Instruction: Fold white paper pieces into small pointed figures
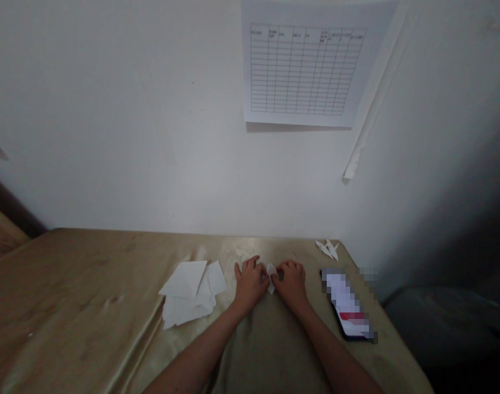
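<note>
A small folded piece of white paper (271, 270) lies between my two hands on the cloth-covered table, its lower end narrowing to a point. My left hand (250, 280) presses its thumb and forefinger on the paper's left side, while its other fingers are spread. From the right, my right hand (292, 278) pinches the opposite side with thumb and forefinger, its remaining fingers curled. The fingertips hide part of the paper's edges. Left of my left hand sits a loose stack of white paper sheets (188, 303), a squarish one on top.
A phone (350, 306) with a blurred, lit screen lies right of my right arm. Beyond it, small folded paper shapes (327, 249) rest near the table's far right corner. The wall behind carries a printed table sheet (303, 71) and a white strip (377, 98).
</note>
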Tool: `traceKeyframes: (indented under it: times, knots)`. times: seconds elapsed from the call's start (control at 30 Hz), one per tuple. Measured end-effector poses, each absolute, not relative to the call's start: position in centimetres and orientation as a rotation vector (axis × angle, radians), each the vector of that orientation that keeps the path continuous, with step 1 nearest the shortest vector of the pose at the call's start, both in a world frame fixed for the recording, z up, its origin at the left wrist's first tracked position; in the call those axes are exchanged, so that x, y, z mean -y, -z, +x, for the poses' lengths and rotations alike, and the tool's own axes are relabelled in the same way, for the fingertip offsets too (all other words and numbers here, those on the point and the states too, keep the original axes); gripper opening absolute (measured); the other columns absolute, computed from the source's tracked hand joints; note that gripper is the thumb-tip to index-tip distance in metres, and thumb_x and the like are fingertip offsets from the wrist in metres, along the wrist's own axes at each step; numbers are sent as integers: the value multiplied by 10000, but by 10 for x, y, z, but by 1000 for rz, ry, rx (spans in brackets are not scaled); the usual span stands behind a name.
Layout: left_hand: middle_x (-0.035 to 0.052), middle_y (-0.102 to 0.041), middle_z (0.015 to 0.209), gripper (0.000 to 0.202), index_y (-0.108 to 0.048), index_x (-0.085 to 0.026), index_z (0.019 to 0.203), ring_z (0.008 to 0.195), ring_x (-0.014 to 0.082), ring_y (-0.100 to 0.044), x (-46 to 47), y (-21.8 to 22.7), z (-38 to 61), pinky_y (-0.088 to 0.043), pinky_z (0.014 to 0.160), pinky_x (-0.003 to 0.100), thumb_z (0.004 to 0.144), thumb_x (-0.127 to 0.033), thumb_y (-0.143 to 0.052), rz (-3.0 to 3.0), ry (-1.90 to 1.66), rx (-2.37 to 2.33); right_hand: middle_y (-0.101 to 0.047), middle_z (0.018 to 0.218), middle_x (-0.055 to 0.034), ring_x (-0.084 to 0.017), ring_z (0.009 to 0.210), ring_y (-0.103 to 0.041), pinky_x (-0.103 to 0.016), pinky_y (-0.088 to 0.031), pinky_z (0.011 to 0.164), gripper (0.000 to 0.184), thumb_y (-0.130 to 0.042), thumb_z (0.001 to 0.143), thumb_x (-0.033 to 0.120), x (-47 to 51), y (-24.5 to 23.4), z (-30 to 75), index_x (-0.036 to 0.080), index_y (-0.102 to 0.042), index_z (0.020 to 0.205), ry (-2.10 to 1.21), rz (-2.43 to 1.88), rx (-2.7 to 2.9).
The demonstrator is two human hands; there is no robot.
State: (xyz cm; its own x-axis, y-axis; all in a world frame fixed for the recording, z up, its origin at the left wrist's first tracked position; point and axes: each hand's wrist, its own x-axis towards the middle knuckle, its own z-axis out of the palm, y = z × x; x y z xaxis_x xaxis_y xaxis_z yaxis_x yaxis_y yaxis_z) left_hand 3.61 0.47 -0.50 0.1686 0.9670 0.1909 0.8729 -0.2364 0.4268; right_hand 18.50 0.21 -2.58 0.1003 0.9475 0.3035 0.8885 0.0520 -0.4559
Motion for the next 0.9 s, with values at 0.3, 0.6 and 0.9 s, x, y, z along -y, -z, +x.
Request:
traceKeyframes:
  times: [0.3,0.6,0.9]
  knots:
    - [87,-558,1435,203,-678,-249,1046,1367,301,-450,-4,4,37,-129,1192,663,854,-254,-614,2204,-655,-1792,-691,1065,-100,-298,1089,-542,-440,-316,1045,154,-659,795,264,-4,31,186,246,-745,921,-107,-1794,1798]
    - [58,-564,1429,177,-707,-290,1032,1364,286,-455,-7,13,32,-117,1194,663,866,-285,-644,2221,-728,-1747,-678,1050,-63,-257,1077,-535,-403,-341,1034,119,-691,800,286,-5,31,195,254,-763,889,-200,-1705,1823]
    - [71,-559,1437,204,-702,-285,1068,1369,287,-450,-7,12,34,-116,1200,650,877,-293,-633,2226,-693,-1774,-678,1063,-74,-277,1094,-535,-434,-323,1059,125,-697,825,329,-4,29,190,248,-752,902,-146,-1761,1822]
